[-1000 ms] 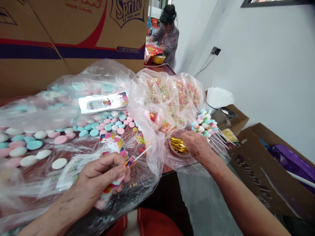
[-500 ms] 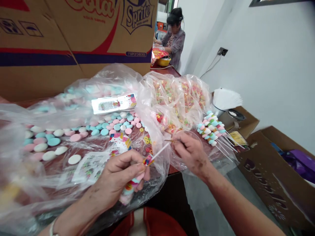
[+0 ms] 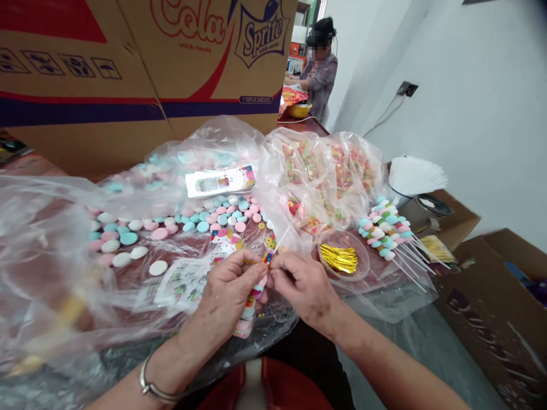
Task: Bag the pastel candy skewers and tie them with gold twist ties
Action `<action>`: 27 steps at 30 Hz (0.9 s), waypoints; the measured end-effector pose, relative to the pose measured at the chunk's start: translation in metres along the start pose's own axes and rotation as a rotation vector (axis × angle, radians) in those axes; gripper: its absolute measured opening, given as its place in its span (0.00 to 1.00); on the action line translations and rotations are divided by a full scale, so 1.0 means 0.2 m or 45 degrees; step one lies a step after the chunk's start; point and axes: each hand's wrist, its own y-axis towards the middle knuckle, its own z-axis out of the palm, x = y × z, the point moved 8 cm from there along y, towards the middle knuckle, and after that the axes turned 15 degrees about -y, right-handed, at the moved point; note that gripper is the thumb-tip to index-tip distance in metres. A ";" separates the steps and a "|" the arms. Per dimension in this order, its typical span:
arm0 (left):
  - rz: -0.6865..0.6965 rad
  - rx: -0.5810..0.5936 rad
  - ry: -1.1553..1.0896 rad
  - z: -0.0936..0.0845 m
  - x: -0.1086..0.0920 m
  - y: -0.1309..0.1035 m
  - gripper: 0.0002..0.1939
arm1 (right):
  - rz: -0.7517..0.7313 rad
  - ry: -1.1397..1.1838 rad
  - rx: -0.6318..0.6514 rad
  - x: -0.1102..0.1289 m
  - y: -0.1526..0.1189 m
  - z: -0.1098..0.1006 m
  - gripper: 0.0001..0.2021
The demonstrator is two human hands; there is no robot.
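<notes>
My left hand (image 3: 233, 287) is closed around a candy skewer (image 3: 245, 320) in a printed clear bag, tilted with its white stick (image 3: 282, 239) pointing up and away. The bag's neck is gathered under my left thumb and finger. A thin gold twist tie (image 3: 252, 262) shows at the neck, beside my left fingertips. My right hand (image 3: 305, 290) pinches at the same spot from the other side, its fingertips closed on the tie, partly hidden. To the right, a round clear tub (image 3: 364, 266) holds gold twist ties (image 3: 339, 260).
Pink, blue and white candies (image 3: 128, 238) lie left on plastic sheeting. Printed bags (image 3: 182, 285) lie nearby; a banded stack (image 3: 220, 181) sits behind. Candy skewers (image 3: 387, 225) are piled right. Behind are a bag of gummy rings (image 3: 333, 165) and a large carton (image 3: 179, 74). Another person (image 3: 320, 74) works beyond.
My right hand has brought the twist tie in to the bag's neck, so both hands now meet there. The tub of ties has come into clear sight. The view has shifted slightly left.
</notes>
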 end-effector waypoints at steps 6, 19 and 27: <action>-0.375 0.289 0.408 0.05 0.02 0.05 0.02 | -0.820 -0.710 -0.039 0.18 -0.06 0.00 0.11; -0.267 0.547 1.019 0.09 -0.02 0.00 0.07 | -0.759 -0.608 0.281 0.24 -0.09 0.02 0.08; 1.017 0.054 1.387 0.16 -0.26 -0.10 0.09 | 0.083 -0.483 -0.194 0.00 0.08 0.02 0.10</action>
